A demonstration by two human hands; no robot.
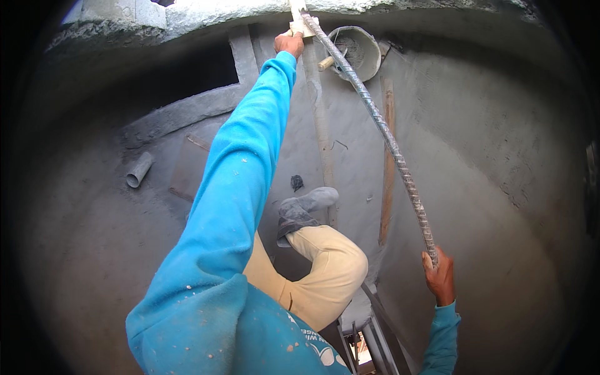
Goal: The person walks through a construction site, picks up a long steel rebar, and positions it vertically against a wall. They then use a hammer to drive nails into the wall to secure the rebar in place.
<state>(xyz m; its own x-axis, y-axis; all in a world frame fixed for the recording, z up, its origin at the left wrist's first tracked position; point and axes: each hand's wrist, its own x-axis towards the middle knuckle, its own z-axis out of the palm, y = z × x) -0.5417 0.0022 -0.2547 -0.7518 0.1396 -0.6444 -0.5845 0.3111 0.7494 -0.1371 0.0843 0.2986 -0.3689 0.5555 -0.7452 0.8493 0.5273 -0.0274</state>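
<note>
Two hands are engaged: the right hand (440,275) has its grip wrapped around the lower end of a ribbed metal rod (395,150), while the left hand (289,44), arm extended, appears to grasp a pale wooden piece (304,27) by the concrete lip (219,19). The rod slants up to that wooden piece; whether they touch cannot be confirmed. Principal hazard: held by the right grip near one end only, the rod could pivot or slip if its upper end lost its bearing. A sideways swing might strike the bucket (376,55), seen behind the rod, or dislodge the wooden handle (325,63) beside it. Overreaching with the left arm could also upset balance, as the foot (319,199) appears to rest on a dusty surface.
</note>
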